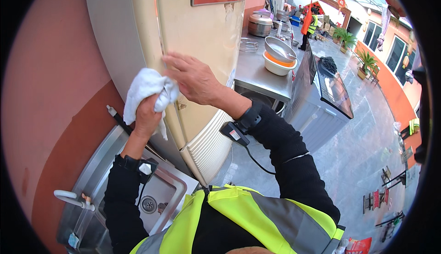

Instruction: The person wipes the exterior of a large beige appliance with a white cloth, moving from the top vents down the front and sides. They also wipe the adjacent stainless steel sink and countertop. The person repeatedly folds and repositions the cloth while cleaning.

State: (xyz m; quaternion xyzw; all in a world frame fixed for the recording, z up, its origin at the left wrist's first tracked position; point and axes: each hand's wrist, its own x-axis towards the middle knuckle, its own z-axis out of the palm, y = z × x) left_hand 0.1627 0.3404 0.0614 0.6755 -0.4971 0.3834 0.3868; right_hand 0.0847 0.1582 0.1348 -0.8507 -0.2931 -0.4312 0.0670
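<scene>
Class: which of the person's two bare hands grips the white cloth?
The left hand, closed around the white cloth; the right hand, by contrast, is open, gripping nothing.

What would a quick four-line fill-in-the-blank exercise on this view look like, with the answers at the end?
1. The left hand is gripping a cloth coloured ____.
2. In the picture, the right hand appears higher than the ____ hand.
3. Between the metal bowl and the white basin shows a rim coloured ____.
4. In the picture, the drain lies to the ____ of the tap.

Missing words: white; left; orange; right.
</scene>
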